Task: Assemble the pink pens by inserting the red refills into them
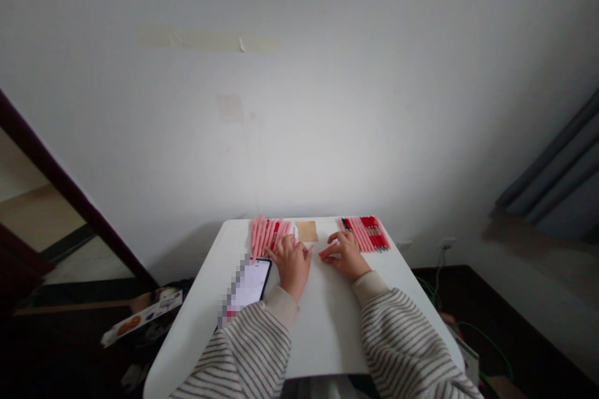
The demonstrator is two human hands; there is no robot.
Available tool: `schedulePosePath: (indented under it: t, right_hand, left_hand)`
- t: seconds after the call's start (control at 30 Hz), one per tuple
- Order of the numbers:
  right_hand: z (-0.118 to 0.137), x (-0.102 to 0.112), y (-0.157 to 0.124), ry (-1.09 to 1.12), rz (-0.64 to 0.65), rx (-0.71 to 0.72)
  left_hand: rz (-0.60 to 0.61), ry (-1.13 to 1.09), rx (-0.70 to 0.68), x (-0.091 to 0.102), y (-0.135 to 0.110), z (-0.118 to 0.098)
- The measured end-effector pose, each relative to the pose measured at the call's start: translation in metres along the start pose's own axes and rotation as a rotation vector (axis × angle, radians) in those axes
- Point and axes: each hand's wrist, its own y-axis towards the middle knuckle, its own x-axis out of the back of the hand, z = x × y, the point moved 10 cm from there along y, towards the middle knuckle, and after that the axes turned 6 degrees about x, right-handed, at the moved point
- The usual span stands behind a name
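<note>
My left hand [292, 265] lies palm down on the white folding table [322, 336], its fingertips at the lower ends of a fanned row of pink pens [266, 235] and just above a smartphone [250, 287]. The phone lies lit and partly blurred out, to the left of that hand. My right hand [346, 254] rests palm down with its fingers pointing left, close to a group of pink and red pens [365, 234]. Between the two pen groups lies a small brown kraft card [307, 231]. Neither hand visibly holds anything.
Striped sleeves cover both my arms. The table's far edge meets a white wall. A wall socket [447, 242] with a cable sits low at the right, and a green cable [482, 340] lies on the floor. A printed cardboard box [143, 317] sits on the floor at left.
</note>
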Motion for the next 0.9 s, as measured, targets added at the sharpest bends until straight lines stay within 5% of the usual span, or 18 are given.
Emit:
schedulePosePath:
  t: [0.5,0.9]
  right_hand:
    - [-0.017,0.006,0.0,-0.083,-0.09,-0.055]
    - [-0.014,0.012,-0.001,-0.156,-0.077,-0.122]
  left_hand:
    - [0.018,-0.148,-0.114,0.007,-0.011,-0.022]
    - [0.093,-0.163,-0.173,-0.008,-0.015,-0.03]
